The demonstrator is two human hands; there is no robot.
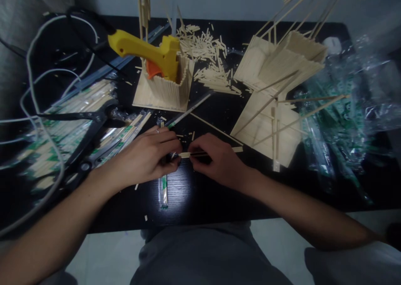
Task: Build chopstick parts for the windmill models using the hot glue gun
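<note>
My left hand point(156, 153) and my right hand point(216, 157) face each other low over the black table. Both are closed, fingertips pinching a short bundle of wooden chopsticks point(185, 155) that lies sideways between them. Pale ends of the chopsticks stick out past my right hand. A wrapped pair of chopsticks point(164, 189) lies below my left hand, partly hidden by it. Small cut stick pieces point(191, 135) are scattered just beyond my fingers.
A yellow glue gun point(147, 49) rests in a stick-built holder point(164, 91). Black scissors point(97, 120) lie over wrapped chopsticks point(72, 130) at left, near a white cable point(31, 68). Cut pieces point(203, 45) pile behind; stick structures point(291, 55) and plastic wrappers point(338, 109) are at right.
</note>
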